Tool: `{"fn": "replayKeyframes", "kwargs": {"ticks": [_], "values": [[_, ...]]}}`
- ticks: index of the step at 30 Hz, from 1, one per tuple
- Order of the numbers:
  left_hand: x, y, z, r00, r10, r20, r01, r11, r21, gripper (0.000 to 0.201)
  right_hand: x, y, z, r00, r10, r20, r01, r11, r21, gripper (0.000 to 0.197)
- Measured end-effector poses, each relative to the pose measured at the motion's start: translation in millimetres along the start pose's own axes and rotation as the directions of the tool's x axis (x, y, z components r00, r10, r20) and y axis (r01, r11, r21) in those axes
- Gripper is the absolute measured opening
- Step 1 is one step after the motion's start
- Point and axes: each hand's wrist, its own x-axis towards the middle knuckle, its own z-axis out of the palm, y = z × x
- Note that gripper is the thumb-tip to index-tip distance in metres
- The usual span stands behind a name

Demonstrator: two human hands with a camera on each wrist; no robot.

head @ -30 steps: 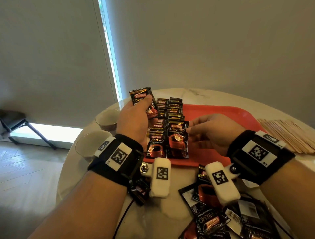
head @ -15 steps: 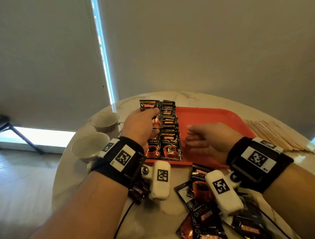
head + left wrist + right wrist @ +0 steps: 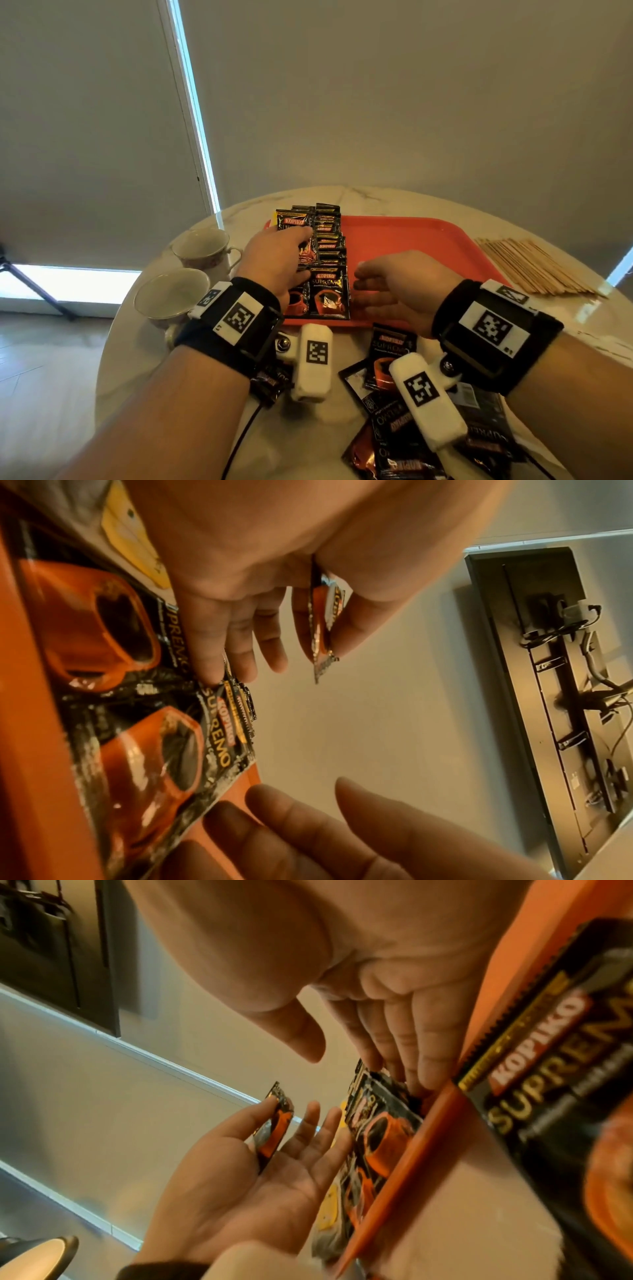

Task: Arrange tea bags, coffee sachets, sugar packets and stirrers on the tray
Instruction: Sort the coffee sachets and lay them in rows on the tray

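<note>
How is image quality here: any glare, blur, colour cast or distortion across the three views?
Head view: sharp, bright window strips, glare on the table, wide-angle bending. Left wrist view: warm orange cast, right hand soft. Right wrist view: near sachet and tray rim blurred.

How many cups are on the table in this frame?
2. Both stand left of the red tray: far cup near the tray's far-left corner, near cup closer, beside the left hand. More may lie out of view.

One red tray [image 3: 411, 246], two cups [image 3: 202, 245], and one bundle of wooden stirrers [image 3: 537, 267].
</note>
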Motion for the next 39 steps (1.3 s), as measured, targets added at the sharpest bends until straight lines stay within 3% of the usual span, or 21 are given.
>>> {"fn": "replayKeyframes", "kwargs": {"ticks": [3, 8, 18, 23, 33, 39], "values": [[2, 0, -1, 1.000, 0.012, -0.009, -0.013, 1.000, -0.003, 0.029, 24, -5, -6, 0.997, -0.047, -0.057, 0.051, 0.996, 0.070, 0.030], [6, 1, -3, 1.000, -0.018, -0.019, 0.018, 1.000, -0.011, 0.012, 66, -17, -9, 0.999, -0.032, -0.013, 0.034, 0.966, 0.258, 0.059], [13, -1, -9, 0.997, 0.000, -0.074, -0.010, 0.990, -0.139, 0.003, 100, -23, 1, 0.993, -0.021, 0.114, -0.017, 0.944, 0.329, 0.078], [13, -1, -7, 0.996, 0.007, -0.088, -0.019, 0.990, -0.138, 0.008, 123, -36, -9, 1.000, -0.010, 0.027, 0.000, 0.941, 0.337, 0.083], [16, -2, -9, 0.994, 0.039, -0.099, -0.055, 0.986, -0.159, 0.005, 161, -51, -4, 0.995, -0.018, 0.093, -0.011, 0.955, 0.297, 0.079], [21, -3, -10, 0.994, 0.027, -0.105, -0.045, 0.984, -0.170, 0.004, 179, -60, -11, 0.998, -0.018, 0.052, 0.002, 0.959, 0.282, 0.078]]}}
